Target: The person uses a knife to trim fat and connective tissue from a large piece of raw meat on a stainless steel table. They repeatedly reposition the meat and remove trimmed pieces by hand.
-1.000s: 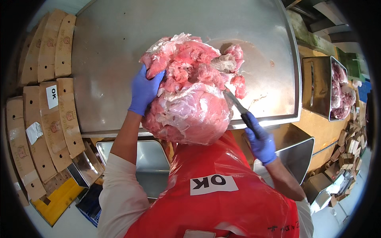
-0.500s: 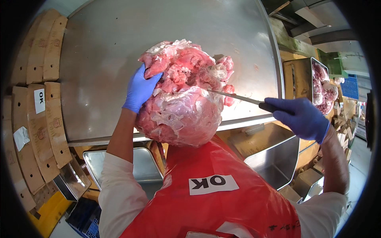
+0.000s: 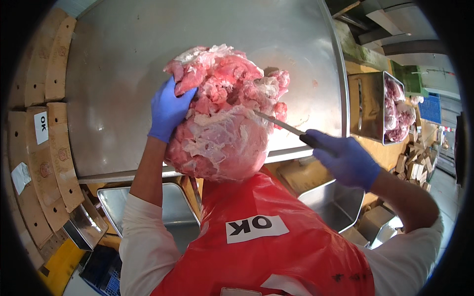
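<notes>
- On our left hand (image 3: pixel 170 111) and right hand (image 3: pixel 348 162) we are wearing smooth blue gloves (image 3: pixel 359 170).
- We are wearing a glossy red apron (image 3: pixel 232 202).
- On its front we are showing a white rectangular label (image 3: pixel 276 226) with black lettering and small dark marks (image 3: pixel 354 277).
- We are wearing white fabric sleeves (image 3: pixel 145 241), leaving our forearms (image 3: pixel 149 170) bare.

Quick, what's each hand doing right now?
Left hand: closed on raw meat at its left edge, some fingers hidden.
Right hand: closed around the knife.

One steel table (image 3: pixel 113 89), passable along far and left stretches; obstructions: one large meat piece (image 3: pixel 224 143) at near edge, one knife (image 3: pixel 279 122) slanting at its right.
</notes>
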Tool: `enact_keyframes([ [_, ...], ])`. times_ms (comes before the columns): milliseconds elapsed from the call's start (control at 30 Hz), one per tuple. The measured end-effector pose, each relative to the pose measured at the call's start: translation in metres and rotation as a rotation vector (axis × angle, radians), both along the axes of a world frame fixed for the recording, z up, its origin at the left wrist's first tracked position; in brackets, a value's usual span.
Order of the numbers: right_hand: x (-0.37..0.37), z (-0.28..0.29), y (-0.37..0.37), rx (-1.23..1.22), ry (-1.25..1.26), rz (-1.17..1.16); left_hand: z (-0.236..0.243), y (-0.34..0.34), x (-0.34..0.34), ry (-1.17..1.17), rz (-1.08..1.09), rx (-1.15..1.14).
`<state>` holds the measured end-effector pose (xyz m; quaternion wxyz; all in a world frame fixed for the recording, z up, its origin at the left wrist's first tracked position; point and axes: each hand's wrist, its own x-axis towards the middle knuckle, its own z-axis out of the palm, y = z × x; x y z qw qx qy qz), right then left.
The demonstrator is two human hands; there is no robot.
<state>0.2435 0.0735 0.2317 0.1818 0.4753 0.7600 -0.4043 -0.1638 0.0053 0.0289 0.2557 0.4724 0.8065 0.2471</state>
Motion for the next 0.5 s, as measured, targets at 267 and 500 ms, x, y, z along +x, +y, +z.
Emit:
enact_keyframes([
  [267,0.001,-0.083,-0.019,-0.005,0.195,-0.181,-0.015,-0.007,0.004,0.034,0.026,0.135],
  [500,0.029,-0.185,-0.076,0.414,0.556,-0.229,-0.001,0.001,0.005,0.031,0.086,0.052],
])
